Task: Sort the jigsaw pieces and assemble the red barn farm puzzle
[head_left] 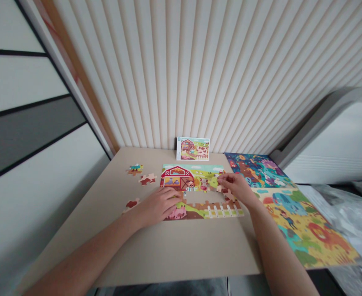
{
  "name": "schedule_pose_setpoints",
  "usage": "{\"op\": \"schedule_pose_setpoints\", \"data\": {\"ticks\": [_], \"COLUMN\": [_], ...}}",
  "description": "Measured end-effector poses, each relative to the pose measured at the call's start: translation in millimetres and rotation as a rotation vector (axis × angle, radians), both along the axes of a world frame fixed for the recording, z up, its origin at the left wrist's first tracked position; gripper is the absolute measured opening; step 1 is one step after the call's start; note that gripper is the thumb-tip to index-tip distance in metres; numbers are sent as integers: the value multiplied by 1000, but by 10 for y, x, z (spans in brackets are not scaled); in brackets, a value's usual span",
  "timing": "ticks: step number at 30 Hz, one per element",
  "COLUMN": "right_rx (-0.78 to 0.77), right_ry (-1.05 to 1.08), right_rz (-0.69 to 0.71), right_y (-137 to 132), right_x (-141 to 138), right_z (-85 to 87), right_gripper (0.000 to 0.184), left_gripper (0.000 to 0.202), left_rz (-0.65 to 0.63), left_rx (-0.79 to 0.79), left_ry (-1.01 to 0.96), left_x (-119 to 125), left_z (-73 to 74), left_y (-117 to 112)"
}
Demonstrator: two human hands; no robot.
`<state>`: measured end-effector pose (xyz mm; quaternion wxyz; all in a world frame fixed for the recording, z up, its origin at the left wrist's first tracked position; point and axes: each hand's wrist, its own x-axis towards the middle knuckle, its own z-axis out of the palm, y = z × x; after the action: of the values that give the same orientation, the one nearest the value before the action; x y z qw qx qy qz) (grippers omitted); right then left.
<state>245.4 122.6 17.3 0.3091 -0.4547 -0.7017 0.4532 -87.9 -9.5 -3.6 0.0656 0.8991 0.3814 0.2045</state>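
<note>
A partly built farm jigsaw puzzle (196, 176) with a red barn lies on the beige table (174, 246). My left hand (160, 203) rests flat on the puzzle's lower left part, fingers stretched over the pieces. My right hand (234, 187) is at the puzzle's right edge, its fingers pinched on a small puzzle piece (220, 179). A gap of bare table shows in the puzzle's middle between the two hands.
A reference picture card (193, 149) leans against the ribbed wall at the back. Loose pieces (146, 179) lie left of the puzzle. A large finished colourful puzzle (294, 209) covers the table's right side. Clear plastic wrap (347, 209) lies further right.
</note>
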Motion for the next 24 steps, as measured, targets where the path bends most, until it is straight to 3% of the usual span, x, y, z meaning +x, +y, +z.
{"op": "schedule_pose_setpoints", "data": {"ticks": [10, 16, 20, 24], "right_rx": [56, 123, 31, -109], "right_ry": [-91, -59, 39, 1], "right_rz": [172, 134, 93, 130], "right_y": [-425, -423, -371, -383], "right_x": [-627, -616, -556, -546], "right_z": [-110, -58, -71, -101], "right_gripper": [29, 36, 50, 53], "left_gripper": [24, 23, 23, 25], "left_rz": [14, 0, -4, -8], "left_rx": [34, 49, 56, 67], "left_ry": [-12, 17, 17, 12], "left_x": [9, 3, 2, 3], "left_z": [-31, -47, -40, -38], "left_y": [22, 15, 7, 3]}}
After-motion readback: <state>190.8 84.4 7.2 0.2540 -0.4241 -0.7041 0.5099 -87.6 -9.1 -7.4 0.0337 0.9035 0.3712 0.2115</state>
